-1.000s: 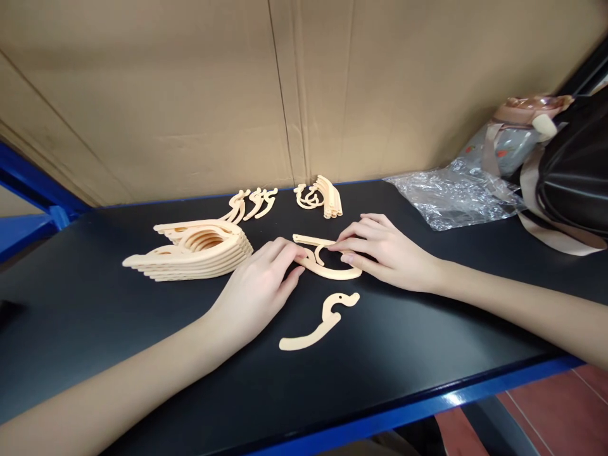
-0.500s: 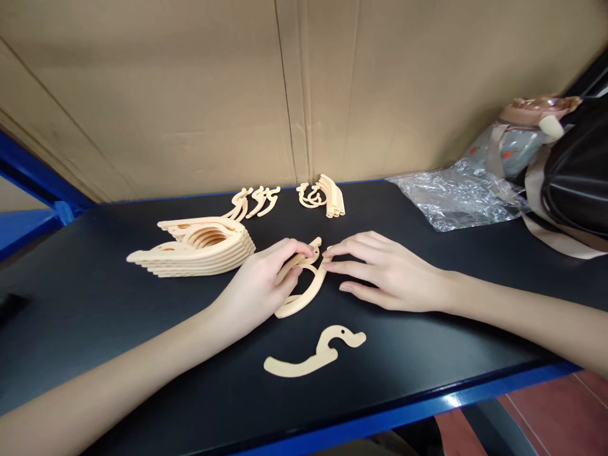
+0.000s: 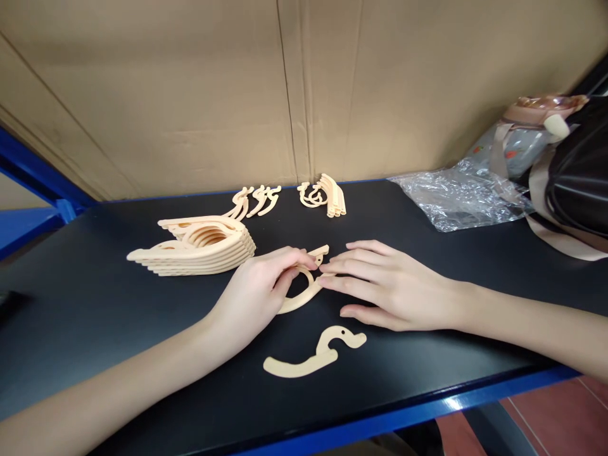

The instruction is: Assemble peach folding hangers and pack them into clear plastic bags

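A beige folding hanger (image 3: 304,300) lies on the black tabletop between my hands, its arms forming a loop. My left hand (image 3: 264,285) is closed, pinching the hanger's left side between thumb and fingers and hiding part of it. My right hand (image 3: 392,286) has its fingers stretched out, with the fingertips touching the hanger's right arm. Closer to me, apart from both hands, lies a loose beige hanger piece (image 3: 299,367) with a curved arm and a hooked end. To the left of my left hand sits a neat stack of folded beige hangers (image 3: 209,259).
Along the cardboard wall (image 3: 199,101) lie small groups of loose beige hanger parts (image 3: 259,201) and a bundle of curved arms (image 3: 335,197). Crinkled clear plastic (image 3: 451,196), a strapped bottle (image 3: 517,142) and a black bag (image 3: 582,177) occupy the right. A blue metal edge (image 3: 427,411) borders the front.
The hanger between my hands has turned clockwise. My right hand has come slightly nearer to me, while my left hand keeps its hold and has shifted a little to the right.
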Available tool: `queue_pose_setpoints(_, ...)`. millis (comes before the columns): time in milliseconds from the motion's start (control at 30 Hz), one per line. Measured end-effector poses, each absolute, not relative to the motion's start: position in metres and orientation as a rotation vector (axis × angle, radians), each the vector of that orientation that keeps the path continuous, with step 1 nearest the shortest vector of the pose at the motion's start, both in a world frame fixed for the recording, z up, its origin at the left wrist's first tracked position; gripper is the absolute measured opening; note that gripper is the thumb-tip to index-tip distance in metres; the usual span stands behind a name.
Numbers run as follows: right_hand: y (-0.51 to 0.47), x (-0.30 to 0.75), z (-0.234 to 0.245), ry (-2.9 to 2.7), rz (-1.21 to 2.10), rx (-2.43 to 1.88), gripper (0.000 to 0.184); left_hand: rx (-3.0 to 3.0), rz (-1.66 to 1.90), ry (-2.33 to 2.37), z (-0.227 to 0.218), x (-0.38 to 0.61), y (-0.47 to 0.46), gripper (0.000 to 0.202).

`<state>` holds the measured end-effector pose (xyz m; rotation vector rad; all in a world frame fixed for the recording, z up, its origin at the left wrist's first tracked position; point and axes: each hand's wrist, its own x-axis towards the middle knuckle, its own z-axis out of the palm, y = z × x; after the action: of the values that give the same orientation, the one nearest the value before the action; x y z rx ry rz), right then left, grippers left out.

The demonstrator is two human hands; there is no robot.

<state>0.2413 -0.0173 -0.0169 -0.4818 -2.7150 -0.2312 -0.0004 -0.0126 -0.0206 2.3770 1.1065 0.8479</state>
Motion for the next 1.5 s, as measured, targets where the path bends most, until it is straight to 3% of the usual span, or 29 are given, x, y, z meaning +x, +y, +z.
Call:
queue_pose_setpoints(233, -0.023, 0.239, -0.015, -2.725, 0.018, -0.361, 0.047, 2.332, 0.851, 1.101, -0.021, -0.001, -0.013, 0.030)
queue_pose_setpoints(367, -0.028, 0.240, -0.012, -2.764, 0.046, -0.363, 0.021, 2.339, 0.851, 1.096, -0.022, -0.001, -0.013, 0.031)
queue_pose_setpoints(433, -0.026, 0.243, -0.009, -2.775, 0.053, -0.401, 0.017, 2.354, 0.846, 1.096, -0.022, -0.002, -0.013, 0.032)
queue_pose_setpoints(767, 0.002, 0.267, -0.001, -2.705, 0.230, -0.639, 0.027, 2.500, 0.805, 1.088, -0.019, -0.003, -0.012, 0.042)
queue_pose_setpoints(1000, -0.007, 0.268, 0.011, -2.761, 0.041, -0.820, 0.019, 2.817, 0.714, 0.911, -0.018, 0.002, -0.021, 0.010)
queue_pose_setpoints(1133, -0.009, 0.269, 0.014, -2.845, 0.072, -0.895, 0.033, 2.796, 0.523, 0.946, -0.019, 0.004, -0.023, 0.014)
queue_pose_setpoints(1300, -0.009, 0.267, 0.013, -2.876, 0.261, -0.879, 0.023, 2.874, 0.466, 0.897, -0.019, 0.002, -0.022, 0.018)
queue_pose_setpoints(1500, -0.009, 0.259, 0.005, -2.823, 0.253, -0.840, 0.015, 2.933, 0.494, 0.848, -0.017, 0.003, -0.023, 0.021)
